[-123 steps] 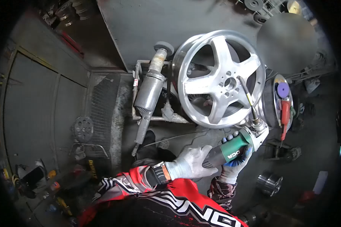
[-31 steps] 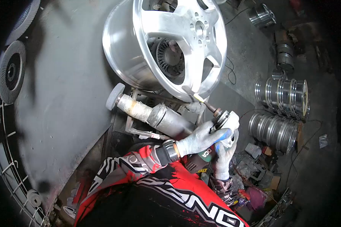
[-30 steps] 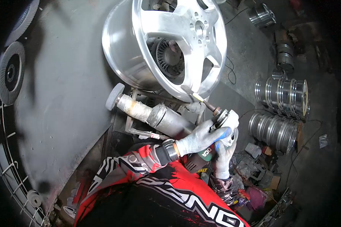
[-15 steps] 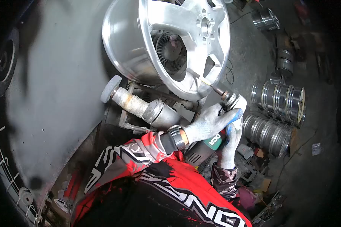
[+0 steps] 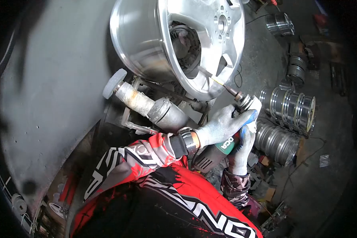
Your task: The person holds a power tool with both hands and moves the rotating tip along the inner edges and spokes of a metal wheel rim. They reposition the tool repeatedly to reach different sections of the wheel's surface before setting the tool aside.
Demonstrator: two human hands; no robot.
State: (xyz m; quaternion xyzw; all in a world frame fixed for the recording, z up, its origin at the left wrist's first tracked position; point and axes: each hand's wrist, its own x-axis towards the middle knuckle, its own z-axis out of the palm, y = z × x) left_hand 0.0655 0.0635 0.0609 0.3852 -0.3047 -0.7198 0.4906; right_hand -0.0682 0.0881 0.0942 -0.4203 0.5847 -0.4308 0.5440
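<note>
Both my gloved hands hold a green-and-black power grinder point(image 5: 210, 156) with a white-wrapped head point(image 5: 254, 106). My left hand point(image 5: 222, 125), a watch at its wrist, is closed over the front of the body, with its thumb by the head. My right hand point(image 5: 244, 152) wraps the body from the right side, its fingers partly hidden. From the head a thin shaft point(image 5: 229, 90) runs up and left to a narrow grey tip point(image 5: 205, 71). That tip lies over a spoke of the shiny alloy wheel point(image 5: 172, 79), near an opening's edge; contact is hard to tell.
Left of my hands is a grey machine point(image 5: 166, 113) carrying a round abrasive wheel point(image 5: 114, 84). Stacked metal rims point(image 5: 287, 109) and duller rims point(image 5: 277, 142) lie on the floor to the right. Another rim point(image 5: 279, 23) is farther back. A large grey panel point(image 5: 63, 99) fills the left side.
The view has shifted slightly, so the alloy wheel sits a little farther right and up. Both hands keep their hold on the grinder, whose tip stays over the spoke.
</note>
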